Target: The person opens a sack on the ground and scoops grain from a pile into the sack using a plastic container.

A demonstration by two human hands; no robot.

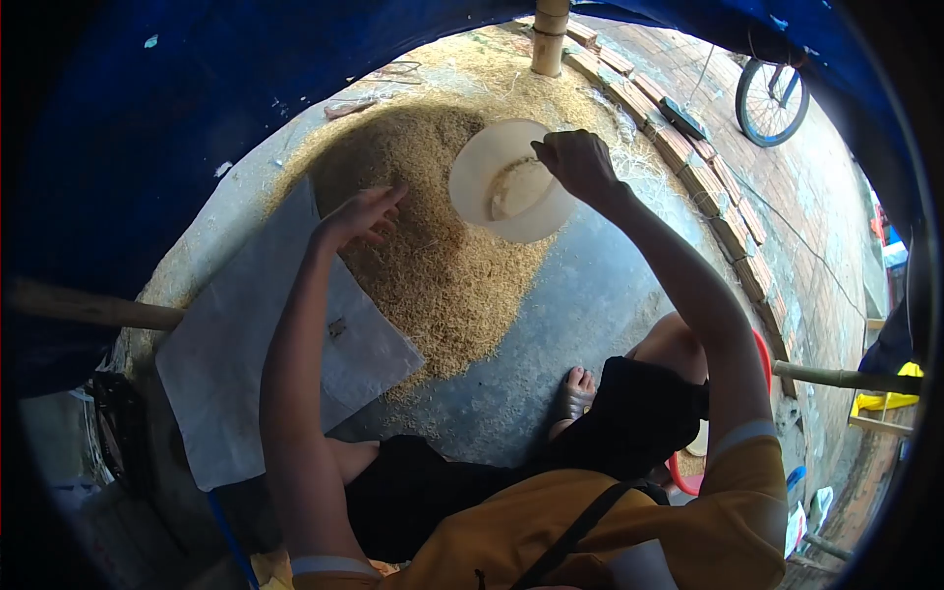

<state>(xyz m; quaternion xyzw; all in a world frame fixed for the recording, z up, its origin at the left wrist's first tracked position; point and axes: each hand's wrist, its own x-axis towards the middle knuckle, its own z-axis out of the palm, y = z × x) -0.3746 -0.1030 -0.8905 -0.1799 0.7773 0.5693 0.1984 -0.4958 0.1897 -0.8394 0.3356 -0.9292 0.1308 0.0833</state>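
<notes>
A pile of tan grain with husks [423,226] is spread over the grey concrete floor [580,315] in front of me. My right hand [578,162] grips the far rim of a cream bowl [506,182], which sits tilted on the pile's right side. My left hand [362,214] hovers with fingers spread over the pile's left edge, holding nothing. Under my left forearm a white sack [246,344] lies flat on the floor beside the grain.
A blue tarp [197,88] hangs on the left. A bamboo pole [549,37] stands at the far edge of the pile. A row of bricks [688,167] borders the floor on the right, with a bicycle wheel [772,98] beyond. My sandalled foot [573,398] rests near the pile.
</notes>
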